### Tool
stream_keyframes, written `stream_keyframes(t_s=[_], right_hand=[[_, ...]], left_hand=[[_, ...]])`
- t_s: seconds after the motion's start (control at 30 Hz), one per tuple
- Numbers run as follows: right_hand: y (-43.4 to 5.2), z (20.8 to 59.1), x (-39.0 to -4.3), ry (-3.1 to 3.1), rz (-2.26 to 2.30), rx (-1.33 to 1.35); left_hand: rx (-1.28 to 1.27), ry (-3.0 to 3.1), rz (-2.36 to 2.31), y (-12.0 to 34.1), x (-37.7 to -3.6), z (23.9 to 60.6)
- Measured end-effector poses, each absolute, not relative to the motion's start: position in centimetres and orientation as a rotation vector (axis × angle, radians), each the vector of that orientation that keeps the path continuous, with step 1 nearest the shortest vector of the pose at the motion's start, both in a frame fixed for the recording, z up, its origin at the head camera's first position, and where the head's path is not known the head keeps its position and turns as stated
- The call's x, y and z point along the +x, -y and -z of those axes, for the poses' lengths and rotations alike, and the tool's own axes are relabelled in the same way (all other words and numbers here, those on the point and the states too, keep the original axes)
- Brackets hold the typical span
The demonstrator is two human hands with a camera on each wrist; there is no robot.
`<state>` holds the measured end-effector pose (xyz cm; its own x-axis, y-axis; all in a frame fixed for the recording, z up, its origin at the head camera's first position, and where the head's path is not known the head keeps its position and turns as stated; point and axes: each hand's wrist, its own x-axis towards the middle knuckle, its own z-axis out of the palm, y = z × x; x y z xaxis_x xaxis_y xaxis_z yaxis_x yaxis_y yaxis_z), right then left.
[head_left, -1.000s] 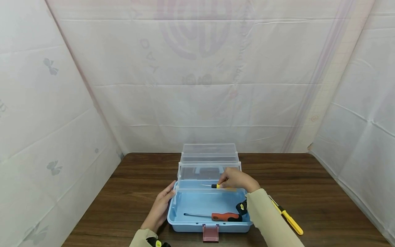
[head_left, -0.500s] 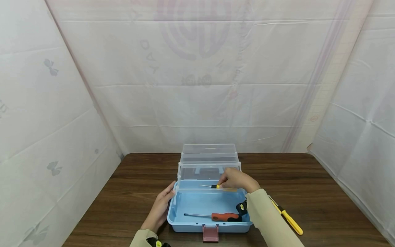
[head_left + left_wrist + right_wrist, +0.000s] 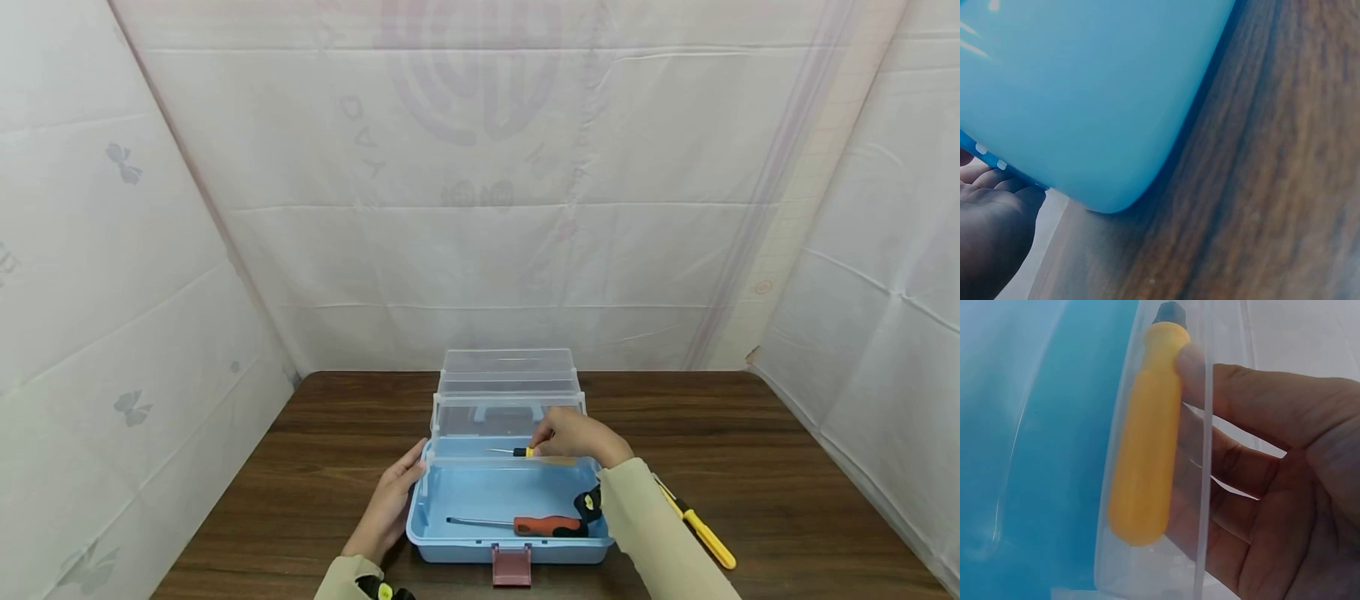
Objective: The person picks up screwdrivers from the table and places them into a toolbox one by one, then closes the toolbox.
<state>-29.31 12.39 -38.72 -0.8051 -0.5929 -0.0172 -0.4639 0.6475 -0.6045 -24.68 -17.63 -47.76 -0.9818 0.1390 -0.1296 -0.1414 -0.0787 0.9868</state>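
At the middle of the tabletop's near edge, the head view shows an open light-blue plastic toolbox [image 3: 510,508] with clear fold-out trays. Nothing has visibly shifted over the last second: both hands sit where they were, so the placing looks paused rather than finished. The right hand [image 3: 573,436] reaches over the clear tray, fingers curled round a small yellow-handled screwdriver [image 3: 517,452] lying along the tray's front wall. The left hand [image 3: 390,500] rests flat against the box's left wall. A red-handled screwdriver [image 3: 525,526] lies inside the base; a long yellow screwdriver [image 3: 693,522] lies towards the right edge.

From the left wrist, relaxed fingers [image 3: 997,219] meet the blue underside corner.

From the right wrist, the thumb presses the yellow handle [image 3: 1144,437], probably through clear plastic.
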Motion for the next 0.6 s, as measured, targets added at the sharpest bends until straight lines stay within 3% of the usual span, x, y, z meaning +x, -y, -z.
stream_keyframes(t_s=[0.6], right_hand=[[-12.53, 38.33, -29.25, -2.648, 0.899, -0.79]], left_hand=[[-0.005, -2.002, -2.16, 17.66, -24.8, 47.84]])
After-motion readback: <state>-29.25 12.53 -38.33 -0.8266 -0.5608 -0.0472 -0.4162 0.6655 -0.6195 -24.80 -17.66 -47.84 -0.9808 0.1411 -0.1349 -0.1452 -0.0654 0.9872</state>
